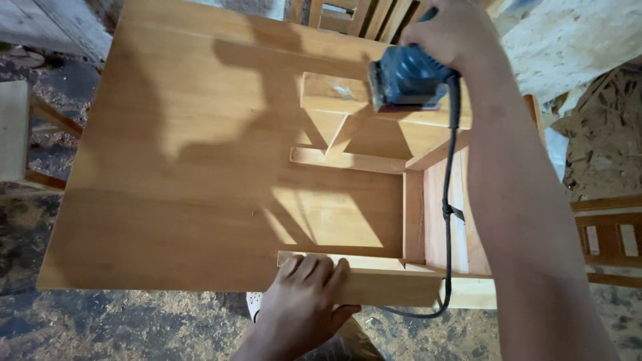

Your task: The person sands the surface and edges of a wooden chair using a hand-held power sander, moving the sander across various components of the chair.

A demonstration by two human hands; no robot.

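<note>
Closest to the camera, the left hand (304, 297) lies flat, fingers released and spread, on the near square leg (374, 281) of an upturned light-brown wooden stool (401, 174). That stool rests upside down on a broad orange-brown wooden desk (187, 167). On the far leg (331, 93) sits a blue electric palm sander (404, 80), its pad pressed to the wood. The right hand (451, 30) is clenched over the sander's top. A black power cord (449, 200) hangs from it, crossing the stool frame. Sawdust (134, 327) covers the floor below.
</note>
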